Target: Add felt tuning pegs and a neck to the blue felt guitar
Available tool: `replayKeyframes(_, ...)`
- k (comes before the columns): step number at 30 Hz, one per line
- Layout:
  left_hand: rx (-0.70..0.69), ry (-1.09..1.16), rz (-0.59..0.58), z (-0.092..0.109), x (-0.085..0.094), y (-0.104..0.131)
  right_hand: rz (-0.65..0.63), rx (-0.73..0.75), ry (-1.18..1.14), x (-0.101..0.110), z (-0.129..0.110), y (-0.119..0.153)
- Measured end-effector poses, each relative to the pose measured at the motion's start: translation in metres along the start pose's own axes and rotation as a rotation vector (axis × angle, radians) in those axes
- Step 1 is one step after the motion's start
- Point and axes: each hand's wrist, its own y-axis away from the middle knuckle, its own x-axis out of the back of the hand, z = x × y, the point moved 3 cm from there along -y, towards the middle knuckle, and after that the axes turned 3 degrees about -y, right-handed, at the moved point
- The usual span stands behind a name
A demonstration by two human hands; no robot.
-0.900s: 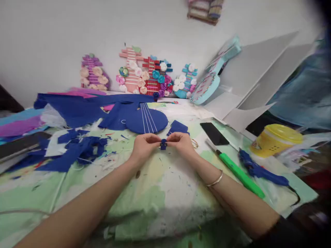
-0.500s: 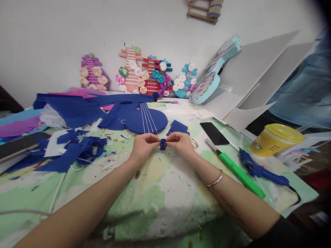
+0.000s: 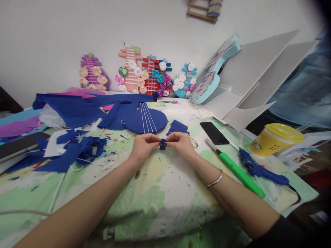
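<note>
Between my two hands is a small dark blue piece, perhaps folded paper or fabric; its exact kind is too small to tell. My left hand pinches its left side with thumb and forefinger. On its right side, the fingertips of my right hand are closed the same way. Just beyond lies a blue guitar-shaped body with white strings. Blue scraps rest behind my right hand, and a gold-coloured ring shows beside it.
To the right lie a black phone, a green-handled cutter, a blue glue gun and a yellow lidded tub. Blue offcuts are heaped at left. Several flower-trimmed model guitars lean on the wall, near white boards.
Almost nothing differs. Both hands keep their pinch on the small blue piece in the same spot.
</note>
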Motion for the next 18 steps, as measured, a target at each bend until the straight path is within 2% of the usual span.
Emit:
replayKeyframes(9, 0.046, 0.004, -0.035, -0.0019, -0.0025, -0.0013, 0.000, -0.052, 0.030, 0.0004, -0.0018, 0.0016)
replayKeyframes(18, -0.028, -0.031, -0.079, 0.0046, -0.0026, 0.0011, -0.052, -0.086, 0.006, 0.0018, -0.0011, 0.0023)
